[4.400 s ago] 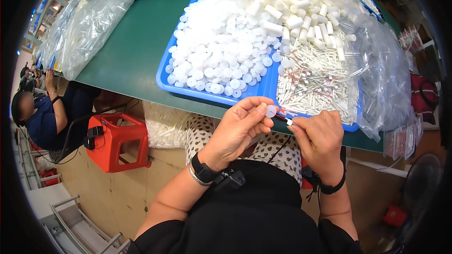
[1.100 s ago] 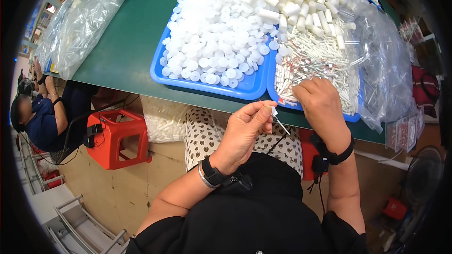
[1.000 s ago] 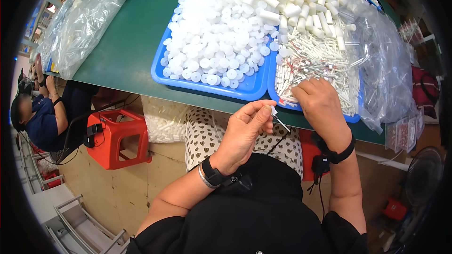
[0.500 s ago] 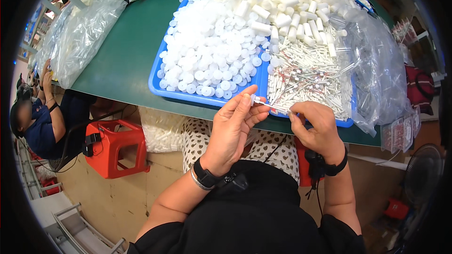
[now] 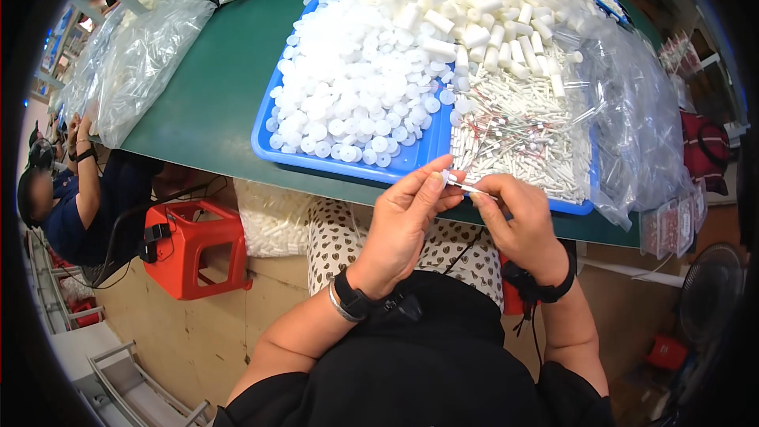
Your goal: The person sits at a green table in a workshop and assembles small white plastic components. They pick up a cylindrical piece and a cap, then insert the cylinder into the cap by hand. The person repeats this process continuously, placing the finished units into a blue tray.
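Observation:
Just over the front edge of a blue tray (image 5: 316, 164), my two hands meet at a small slim part. My left hand (image 5: 399, 225) pinches a small white plastic piece (image 5: 448, 178) between thumb and forefinger. A thin white stick (image 5: 469, 187) runs from that piece to my right hand (image 5: 522, 221), whose thumb and forefinger grip its other end. Whether the stick sits inside the piece is too small to tell. Behind the hands, the tray holds translucent white discs (image 5: 356, 87) on the left and many thin white sticks (image 5: 514, 146) on the right.
White cylinders (image 5: 490, 39) spill from a clear bag behind the sticks. Loose clear plastic (image 5: 632, 119) drapes over the tray's right side. The green table (image 5: 198, 103) extends left. A red stool (image 5: 194, 249) and another person (image 5: 71, 205) are at left; a fan (image 5: 710, 285) stands at right.
My left hand has shifted right and slightly down, while my right hand has come a little left. Their fingertips are closer together, with less of the stick showing between them.

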The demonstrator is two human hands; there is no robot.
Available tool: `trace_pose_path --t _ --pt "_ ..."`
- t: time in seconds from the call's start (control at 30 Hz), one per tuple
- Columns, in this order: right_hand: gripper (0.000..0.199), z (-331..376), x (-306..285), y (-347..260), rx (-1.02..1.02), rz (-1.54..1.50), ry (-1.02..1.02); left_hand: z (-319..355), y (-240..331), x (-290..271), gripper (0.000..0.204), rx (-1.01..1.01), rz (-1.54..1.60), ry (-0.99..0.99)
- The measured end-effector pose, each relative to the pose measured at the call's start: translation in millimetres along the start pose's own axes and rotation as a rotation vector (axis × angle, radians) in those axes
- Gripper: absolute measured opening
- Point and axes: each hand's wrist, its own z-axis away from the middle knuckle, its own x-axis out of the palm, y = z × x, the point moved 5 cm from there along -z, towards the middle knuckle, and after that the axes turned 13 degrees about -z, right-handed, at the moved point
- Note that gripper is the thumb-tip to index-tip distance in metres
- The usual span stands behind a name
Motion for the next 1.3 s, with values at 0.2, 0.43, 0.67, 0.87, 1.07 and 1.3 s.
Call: trace_pose_path --t 0.2,0.43,0.67,0.87,1.07,1.3 --pt "0.022 6.5 14.2 25.0 0.706 -0.639 -0.064 2.1 -3.8 -0.3 0.039 -0.011 0.004 -0.043" --pt "0.008 -6.4 20.4 -4.4 -0.050 0.094 -0.065 3.8 -5.6 -0.4 0.037 -0.052 0.049 -0.016" --pt "0.014 -36.6 16.0 -0.3 0.212 -0.109 -0.242 -9.1 5.9 -12.1 0.035 0.004 0.015 -0.009" --pt "0.022 -117.1 -40.2 61.5 0.079 0.464 0.017 -10.8 16.5 -15.6 0.041 0.008 0.034 0.041" --pt "0.021 -126.9 -41.8 101.2 0.235 0.725 -0.064 -8.4 18.3 -18.2 0.042 -0.012 0.054 0.043" --pt "0.022 -113.9 -60.4 79.8 0.055 0.528 0.175 -6.9 21.4 -18.4 0.038 0.110 -0.189 0.072"
